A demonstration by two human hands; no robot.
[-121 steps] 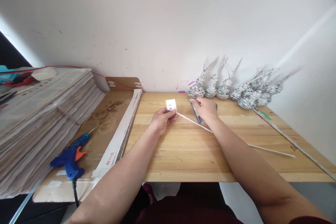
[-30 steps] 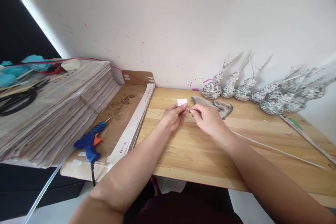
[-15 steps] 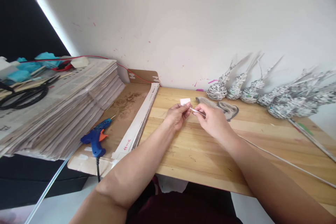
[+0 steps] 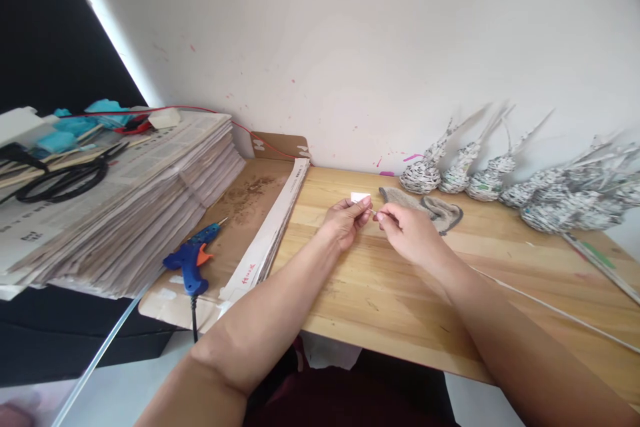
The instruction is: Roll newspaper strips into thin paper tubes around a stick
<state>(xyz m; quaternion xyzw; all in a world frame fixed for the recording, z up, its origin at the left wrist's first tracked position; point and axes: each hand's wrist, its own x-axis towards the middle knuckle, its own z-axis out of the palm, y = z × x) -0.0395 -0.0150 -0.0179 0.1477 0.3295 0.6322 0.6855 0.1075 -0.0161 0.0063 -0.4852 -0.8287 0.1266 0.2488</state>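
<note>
Above the middle of the wooden table, my left hand (image 4: 349, 221) is closed on a small piece of white paper (image 4: 360, 197), whose corner sticks up past the thumb. Close beside it, my right hand (image 4: 407, 230) pinches a thin pale stick (image 4: 545, 303). The stick's tip reaches the left fingers, and its long end runs out under my right forearm towards the right edge. Whether the paper is wrapped round the stick is hidden by my fingers. Just behind my right hand lies a grey-brown cloth (image 4: 440, 213).
Several woven newspaper shapes (image 4: 420, 175) with upright ends line the wall at right. On the left, a blue glue gun (image 4: 193, 260) rests on cardboard (image 4: 240, 197), beside a tall newspaper stack (image 4: 200, 180) and a narrow pile of paper strips (image 4: 280, 220).
The whole view has shifted slightly to the right across the picture. My hands stay close together, with less of the stick showing between the fingers.
</note>
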